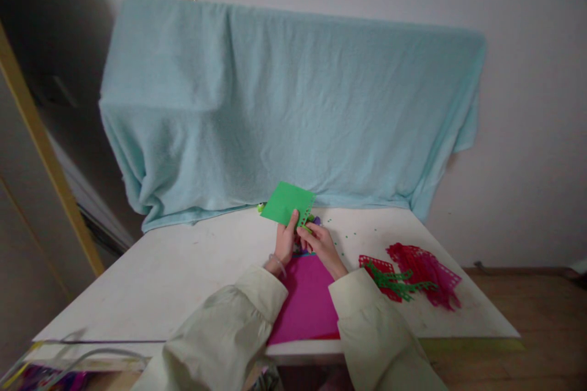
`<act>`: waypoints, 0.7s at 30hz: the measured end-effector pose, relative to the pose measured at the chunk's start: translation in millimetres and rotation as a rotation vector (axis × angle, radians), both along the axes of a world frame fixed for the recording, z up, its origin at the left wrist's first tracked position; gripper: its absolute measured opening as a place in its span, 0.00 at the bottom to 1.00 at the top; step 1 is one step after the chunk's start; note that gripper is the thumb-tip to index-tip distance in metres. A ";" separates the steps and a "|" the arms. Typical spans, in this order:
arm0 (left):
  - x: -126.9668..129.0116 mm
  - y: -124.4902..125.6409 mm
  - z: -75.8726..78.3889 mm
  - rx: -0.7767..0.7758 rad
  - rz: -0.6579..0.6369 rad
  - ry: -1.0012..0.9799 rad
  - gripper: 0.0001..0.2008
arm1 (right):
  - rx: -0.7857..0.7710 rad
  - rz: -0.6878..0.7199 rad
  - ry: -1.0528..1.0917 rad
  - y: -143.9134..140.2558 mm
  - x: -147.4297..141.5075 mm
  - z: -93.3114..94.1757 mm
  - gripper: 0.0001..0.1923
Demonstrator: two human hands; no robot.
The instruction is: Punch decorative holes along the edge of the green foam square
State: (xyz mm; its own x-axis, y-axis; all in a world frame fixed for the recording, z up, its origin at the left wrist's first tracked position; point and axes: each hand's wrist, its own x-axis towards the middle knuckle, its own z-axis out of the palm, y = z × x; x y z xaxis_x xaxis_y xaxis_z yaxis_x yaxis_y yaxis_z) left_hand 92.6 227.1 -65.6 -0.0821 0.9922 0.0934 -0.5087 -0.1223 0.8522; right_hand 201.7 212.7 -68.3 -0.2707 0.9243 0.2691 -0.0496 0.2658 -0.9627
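Observation:
My left hand (286, 241) pinches the near edge of a green sheet of paper (285, 201), thumb on top, holding it tilted above the table. A row of small holes runs along the sheet's right edge. My right hand (323, 244) is closed at that punched edge, with a bit of green by its thumb; what its fingers grip is mostly hidden. Small purple and green things (316, 220) show just behind the right fingers, too small to name. Below both hands lies a magenta sheet (306, 299) on the white table.
Punched red, magenta and green paper scraps (424, 275) are piled on the table's right side. Tiny green paper dots (347, 236) are scattered nearby. A small green thing (261, 208) sits at the back. Behind the table (183, 281) hangs a light blue cloth (293, 104).

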 end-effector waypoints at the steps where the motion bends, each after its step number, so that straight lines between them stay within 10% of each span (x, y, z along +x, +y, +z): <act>1: 0.3 0.1 0.5 0.023 0.035 0.015 0.22 | -0.009 -0.024 0.024 -0.4 0.9 1.4 0.17; 21: 6.2 6.4 -16.3 0.102 -0.040 0.314 0.20 | -0.046 -0.393 0.043 6.8 8.8 -1.7 0.27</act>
State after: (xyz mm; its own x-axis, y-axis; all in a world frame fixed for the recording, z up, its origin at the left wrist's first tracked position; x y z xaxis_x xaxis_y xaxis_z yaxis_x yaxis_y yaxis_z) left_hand 98.8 233.5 -81.9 0.0050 0.9783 0.2073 -0.2292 -0.2006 0.9525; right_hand 210.4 219.5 -70.0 0.1162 0.9667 0.2280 0.0071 0.2288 -0.9735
